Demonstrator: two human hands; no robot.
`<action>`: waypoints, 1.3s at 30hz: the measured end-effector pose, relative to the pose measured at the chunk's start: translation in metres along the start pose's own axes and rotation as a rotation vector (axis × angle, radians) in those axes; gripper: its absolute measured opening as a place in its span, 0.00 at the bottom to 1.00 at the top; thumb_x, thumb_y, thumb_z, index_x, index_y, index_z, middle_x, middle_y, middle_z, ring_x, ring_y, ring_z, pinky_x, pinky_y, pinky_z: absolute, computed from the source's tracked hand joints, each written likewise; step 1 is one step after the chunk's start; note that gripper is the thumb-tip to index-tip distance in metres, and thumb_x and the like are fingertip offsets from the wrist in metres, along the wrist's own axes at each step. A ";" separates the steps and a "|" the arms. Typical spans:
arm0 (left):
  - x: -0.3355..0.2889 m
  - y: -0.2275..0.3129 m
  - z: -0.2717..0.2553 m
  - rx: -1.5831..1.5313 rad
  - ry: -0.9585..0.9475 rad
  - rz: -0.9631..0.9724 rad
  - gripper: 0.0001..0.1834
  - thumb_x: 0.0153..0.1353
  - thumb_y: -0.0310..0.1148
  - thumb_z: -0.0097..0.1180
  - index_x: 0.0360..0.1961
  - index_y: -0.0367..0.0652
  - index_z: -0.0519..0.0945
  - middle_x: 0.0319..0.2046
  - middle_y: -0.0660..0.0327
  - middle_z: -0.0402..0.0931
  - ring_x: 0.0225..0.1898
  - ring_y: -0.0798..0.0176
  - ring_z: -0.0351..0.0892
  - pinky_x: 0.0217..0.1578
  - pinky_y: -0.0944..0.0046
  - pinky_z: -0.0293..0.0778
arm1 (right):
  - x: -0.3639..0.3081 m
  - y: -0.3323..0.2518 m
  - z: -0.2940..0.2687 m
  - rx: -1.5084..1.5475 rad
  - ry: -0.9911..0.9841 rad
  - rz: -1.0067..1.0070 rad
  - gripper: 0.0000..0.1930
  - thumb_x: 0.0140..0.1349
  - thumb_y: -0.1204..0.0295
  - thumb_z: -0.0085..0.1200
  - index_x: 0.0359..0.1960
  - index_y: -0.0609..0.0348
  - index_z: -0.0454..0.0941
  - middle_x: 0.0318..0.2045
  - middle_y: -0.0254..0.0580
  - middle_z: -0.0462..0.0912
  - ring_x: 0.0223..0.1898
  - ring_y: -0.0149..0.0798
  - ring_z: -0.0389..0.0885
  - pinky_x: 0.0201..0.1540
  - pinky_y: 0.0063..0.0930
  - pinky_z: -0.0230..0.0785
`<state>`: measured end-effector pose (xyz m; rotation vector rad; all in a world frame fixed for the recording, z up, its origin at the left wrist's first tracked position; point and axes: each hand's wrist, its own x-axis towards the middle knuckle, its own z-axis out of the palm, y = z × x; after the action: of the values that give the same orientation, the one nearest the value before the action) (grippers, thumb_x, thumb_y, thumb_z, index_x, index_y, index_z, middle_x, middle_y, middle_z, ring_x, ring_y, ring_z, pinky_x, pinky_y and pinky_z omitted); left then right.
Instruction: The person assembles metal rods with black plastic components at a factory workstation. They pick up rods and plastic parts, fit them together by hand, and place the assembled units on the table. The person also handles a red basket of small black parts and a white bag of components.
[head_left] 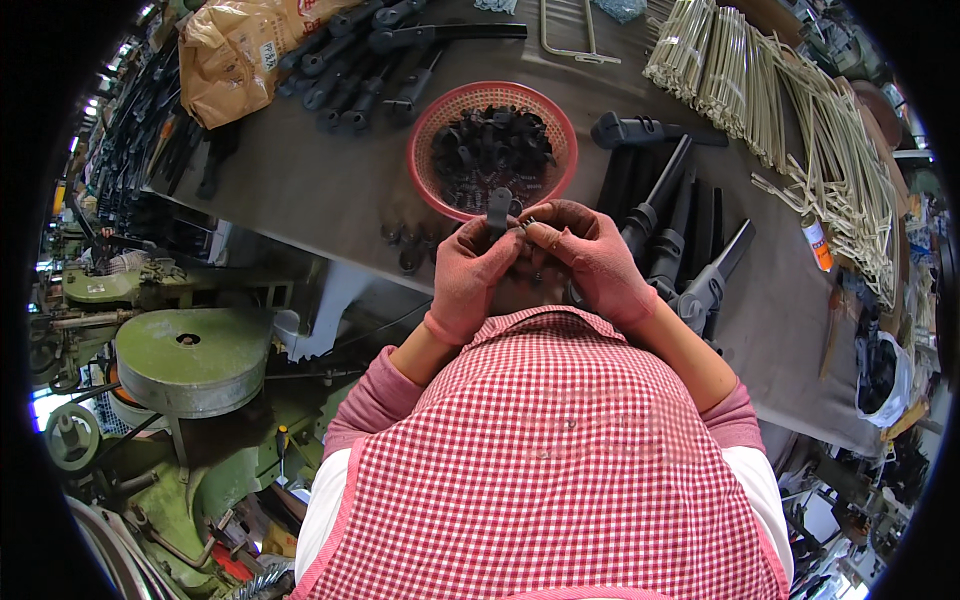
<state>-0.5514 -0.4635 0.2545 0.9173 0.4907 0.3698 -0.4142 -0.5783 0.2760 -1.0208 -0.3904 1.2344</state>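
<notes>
My left hand [468,275], in a pink glove with darkened fingertips, is closed on a small black part [499,207] with a rounded upright tab. Close against it, my right hand [600,258], gloved the same way, pinches a tiny metal piece [528,224] that looks like a small spring. The fingertips of both hands meet just in front of a red plastic basket [414,160]. Many small black parts [492,140] fill the basket, with thin springs [480,196] at its near side. Several small dark pieces [408,250] lie by my left hand.
Black long-handled tools [665,250] lie right of my hands; more [350,80] lie at the far left beside a brown bag [228,62]. Bundles of pale metal rods [730,80] cover the far right. A green machine [190,350] stands left of the table [320,200].
</notes>
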 end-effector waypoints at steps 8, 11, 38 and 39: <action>0.003 0.001 0.000 0.027 -0.010 0.004 0.12 0.72 0.35 0.49 0.48 0.39 0.76 0.35 0.60 0.81 0.31 0.69 0.81 0.31 0.72 0.75 | 0.002 0.004 -0.001 0.001 0.094 -0.041 0.12 0.65 0.73 0.58 0.46 0.67 0.78 0.35 0.36 0.82 0.34 0.24 0.78 0.37 0.18 0.73; 0.005 -0.001 -0.001 0.083 -0.047 0.029 0.13 0.74 0.35 0.46 0.49 0.36 0.76 0.34 0.61 0.81 0.31 0.70 0.81 0.32 0.71 0.78 | 0.005 0.009 0.000 -0.186 0.114 -0.155 0.11 0.64 0.74 0.58 0.46 0.67 0.78 0.34 0.35 0.81 0.33 0.24 0.77 0.37 0.18 0.72; 0.019 -0.070 -0.294 1.551 0.558 -0.079 0.17 0.62 0.42 0.57 0.49 0.48 0.79 0.39 0.50 0.83 0.42 0.46 0.82 0.43 0.51 0.76 | 0.018 0.022 -0.019 0.043 0.084 0.366 0.19 0.70 0.69 0.50 0.60 0.61 0.71 0.36 0.35 0.79 0.34 0.25 0.77 0.38 0.18 0.71; 0.024 -0.069 -0.292 1.582 0.581 -0.047 0.17 0.62 0.42 0.57 0.49 0.47 0.79 0.40 0.50 0.83 0.43 0.45 0.82 0.43 0.52 0.77 | 0.018 0.020 -0.020 0.111 0.105 0.319 0.20 0.70 0.71 0.51 0.62 0.61 0.70 0.39 0.37 0.80 0.36 0.27 0.79 0.41 0.20 0.73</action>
<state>-0.6856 -0.2971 0.0422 2.3315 1.4117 0.1343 -0.4055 -0.5704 0.2447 -1.0736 -0.0769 1.4619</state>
